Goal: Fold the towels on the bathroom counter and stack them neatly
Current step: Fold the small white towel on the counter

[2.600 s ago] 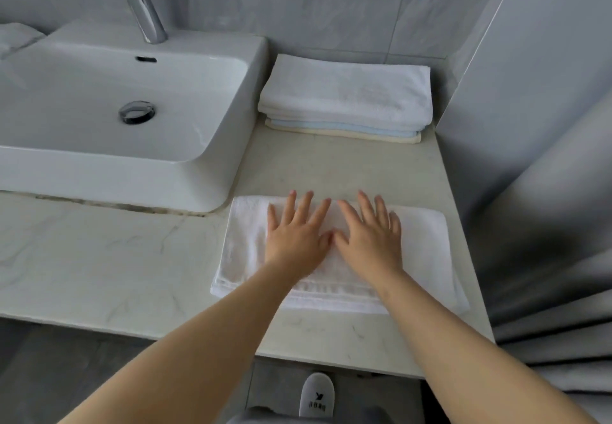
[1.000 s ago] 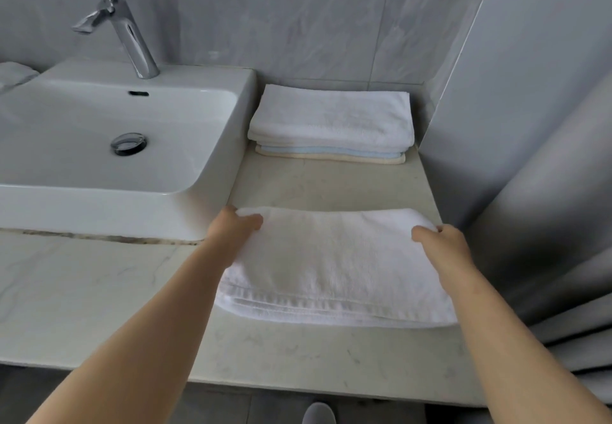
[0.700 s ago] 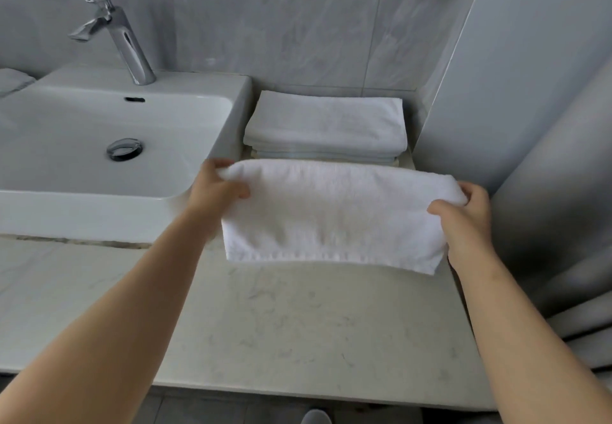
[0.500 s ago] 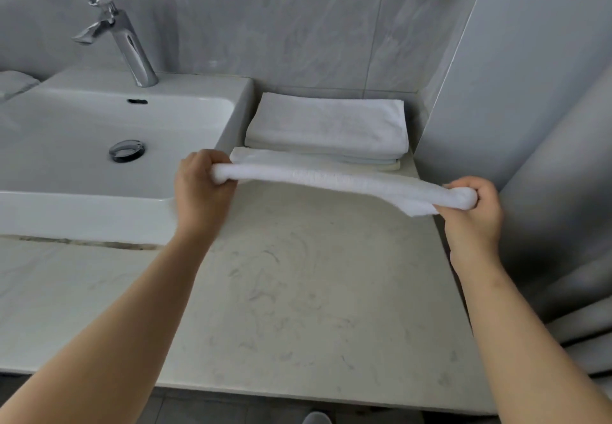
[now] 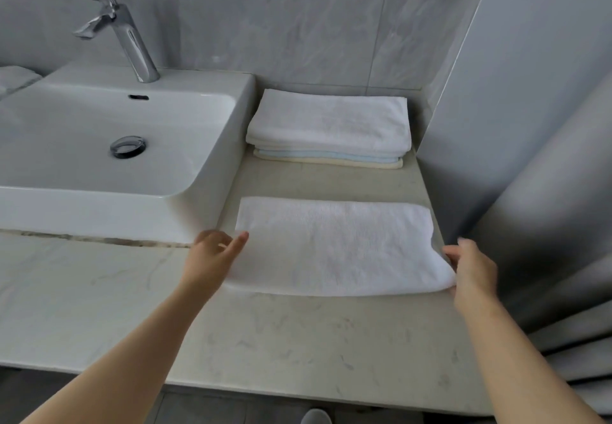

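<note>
Towel [image 5: 334, 244] lies flat on counter [image 5: 298, 341] — long axis running left-right.

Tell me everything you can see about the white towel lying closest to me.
The white towel looks like terry cloth, folded into a flat rectangle, its long side across the pale stone counter. It lies by the sink, apart from the towel stack behind. The left hand and right hand touch its ends.

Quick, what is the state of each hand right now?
Left hand: open, fingertips touching the left edge of the folded white towel.
Right hand: at the towel's right edge; blurred, grip cannot be told.
</note>
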`<state>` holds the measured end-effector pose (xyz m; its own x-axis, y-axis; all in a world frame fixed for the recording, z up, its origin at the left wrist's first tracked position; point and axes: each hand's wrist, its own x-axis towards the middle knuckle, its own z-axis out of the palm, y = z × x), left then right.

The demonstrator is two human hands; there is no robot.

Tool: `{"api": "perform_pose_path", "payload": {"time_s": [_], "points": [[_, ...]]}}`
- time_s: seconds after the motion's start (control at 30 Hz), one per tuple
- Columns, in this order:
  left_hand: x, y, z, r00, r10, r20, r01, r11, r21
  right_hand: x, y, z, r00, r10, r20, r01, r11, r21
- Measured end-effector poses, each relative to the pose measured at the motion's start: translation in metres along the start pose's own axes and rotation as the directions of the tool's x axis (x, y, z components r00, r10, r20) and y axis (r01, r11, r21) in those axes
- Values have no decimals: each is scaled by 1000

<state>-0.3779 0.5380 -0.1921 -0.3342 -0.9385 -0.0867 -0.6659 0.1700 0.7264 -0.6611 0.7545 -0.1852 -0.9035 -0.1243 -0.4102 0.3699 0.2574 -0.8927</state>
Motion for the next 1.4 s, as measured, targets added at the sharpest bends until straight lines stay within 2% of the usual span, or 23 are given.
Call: {"api": "perform_pose_path", "payload": {"time_s": [0.03, 0.1, 0.17, 0.23, 0.37, 0.47, 0.57, 0.67, 0.73, 0.87, 0.93, 1.03, 1.1, 1.2, 1.3, 1.4], "points": [[2, 5, 2, 997, -63, -36, 64, 998, 22, 0, 0, 2, 999, -27, 28, 29, 995, -92], [3, 12, 8, 985, -174, 24, 173, 984, 42, -2, 3, 4, 993, -80, 88, 100, 961, -257], [5, 14, 11, 966, -240, 97, 240, 971, 8, -3, 6, 2, 990, -91, 104, 119, 943, -312], [5, 15, 11, 949, -302, 91, 308, 948, -74, -2, 7, 1, 990, -107, 91, 131, 936, -326], [9, 22, 14, 944, -326, 40, 329, 940, -95, 0, 1, 8, 988, -117, 95, 147, 893, -426], [12, 24, 18, 945, -326, 25, 326, 936, -135, 1, 5, 8, 981, -157, 111, 190, 883, -429], [16, 14, 15, 944, -331, 1, 320, 913, -253, -3, 11, 3, 976, -204, 73, 216, 891, -399], [15, 6, 10, 945, -327, -7, 306, 892, -332, -2, 11, -2, 979, -196, 61, 204, 909, -363], [16, 5, 8, 947, -322, -25, 302, 911, -281, 2, 9, -3, 982, -179, 53, 186, 916, -354], [15, 17, 13, 967, -254, 18, 254, 967, 23, 3, 9, 0, 979, -169, 116, 203, 885, -419], [15, 18, 16, 971, -240, -9, 240, 971, 16, 3, 10, 0, 974, -171, 148, 219, 872, -437], [14, 13, 13, 963, -270, -24, 265, 957, -121, 4, 9, -4, 972, -154, 176, 211, 904, -373], [13, 10, 8, 969, -245, -28, 240, 962, -131, 3, 6, -6, 973, -133, 186, 191, 920, -342], [8, 3, 5, 979, -206, -5, 206, 977, 61, 1, 4, -4, 972, -123, 198, 189, 913, -362], [-2, -10, 6, 990, -143, -9, 139, 938, 316, -2, 8, 2, 961, -158, 228, 247, 861, -444], [-13, -15, 9, 994, -96, -43, 105, 928, 357, -8, 17, 3, 948, -212, 237, 308, 796, -520]]}}
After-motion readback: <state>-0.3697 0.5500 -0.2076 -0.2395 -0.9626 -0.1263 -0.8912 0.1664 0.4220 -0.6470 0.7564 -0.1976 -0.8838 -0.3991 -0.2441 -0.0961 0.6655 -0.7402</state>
